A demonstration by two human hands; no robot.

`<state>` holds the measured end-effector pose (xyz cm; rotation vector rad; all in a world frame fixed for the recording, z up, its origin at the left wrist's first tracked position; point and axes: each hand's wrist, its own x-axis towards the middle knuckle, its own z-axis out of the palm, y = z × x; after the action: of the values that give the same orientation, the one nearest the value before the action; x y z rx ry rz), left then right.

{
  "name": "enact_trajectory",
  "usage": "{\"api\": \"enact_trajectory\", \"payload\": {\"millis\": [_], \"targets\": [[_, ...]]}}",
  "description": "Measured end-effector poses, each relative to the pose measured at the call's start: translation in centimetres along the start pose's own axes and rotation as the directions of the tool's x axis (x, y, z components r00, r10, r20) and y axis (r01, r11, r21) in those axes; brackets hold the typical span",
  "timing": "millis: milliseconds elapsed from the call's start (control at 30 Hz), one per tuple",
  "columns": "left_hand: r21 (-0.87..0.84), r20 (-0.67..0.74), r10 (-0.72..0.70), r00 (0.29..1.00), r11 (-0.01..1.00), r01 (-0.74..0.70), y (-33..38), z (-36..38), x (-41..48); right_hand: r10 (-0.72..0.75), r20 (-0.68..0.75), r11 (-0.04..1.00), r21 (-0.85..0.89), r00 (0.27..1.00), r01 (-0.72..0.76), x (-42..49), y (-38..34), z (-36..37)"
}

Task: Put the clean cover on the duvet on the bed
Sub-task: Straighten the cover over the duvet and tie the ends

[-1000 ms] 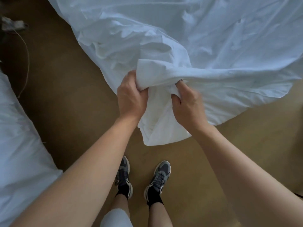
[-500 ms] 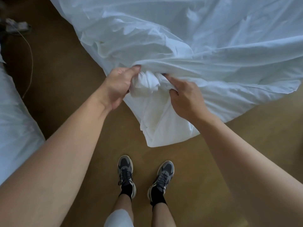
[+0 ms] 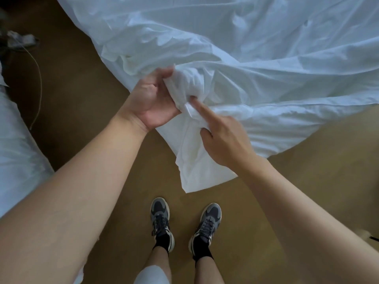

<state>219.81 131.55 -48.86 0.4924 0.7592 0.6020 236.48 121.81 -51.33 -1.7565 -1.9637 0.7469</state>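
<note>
Cover (image 3: pixel 246 58), white and creased, spread out ahead with one corner hanging over the floor (image 3: pixel 82 103), bunched in left hand (image 3: pixel 151 103) curled round it palm-up and pinched by right hand (image 3: pixel 223 138) with index finger stretched out, probably for finding its opening edge.

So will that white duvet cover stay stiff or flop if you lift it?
Probably floppy: the duvet cover is creased all over and its corner hangs limp towards the floor. Likely light too, as the left hand grips a bunch of it quite loosely.
</note>
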Motion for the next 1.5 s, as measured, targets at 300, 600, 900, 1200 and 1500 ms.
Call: {"api": "enact_trajectory", "payload": {"millis": [300,600,900,1200,1500], "targets": [[0.459,-0.529,0.317,0.787,0.887,-0.049,0.0,0.8,1.5,0.001,-0.004,0.998,-0.055,1.000,-0.001,0.9,-0.4,0.1],[0.516,-0.477,0.310,0.822,0.856,-0.023,1.2,-0.2,0.9,0.045,-0.005,0.988,-0.145,0.999,-0.045,1.0,-0.8,0.0],[0.442,-0.471,0.135,0.872,0.891,0.100,1.9,0.0,1.1,0.221,-0.081,0.971,-0.075,0.972,-0.227,2.1,-1.0,0.4],[0.272,-0.252,-0.035,0.967,0.957,0.105,2.4,-1.2,1.0,0.124,-0.271,0.991,-0.016,0.955,-0.133,1.9,-1.5,1.6],[0.524,-0.148,-0.087,0.985,0.838,0.153,2.2,-1.9,0.9,0.164,-0.420,0.986,0.110,0.893,-0.129,1.4,-1.2,2.9]]}}
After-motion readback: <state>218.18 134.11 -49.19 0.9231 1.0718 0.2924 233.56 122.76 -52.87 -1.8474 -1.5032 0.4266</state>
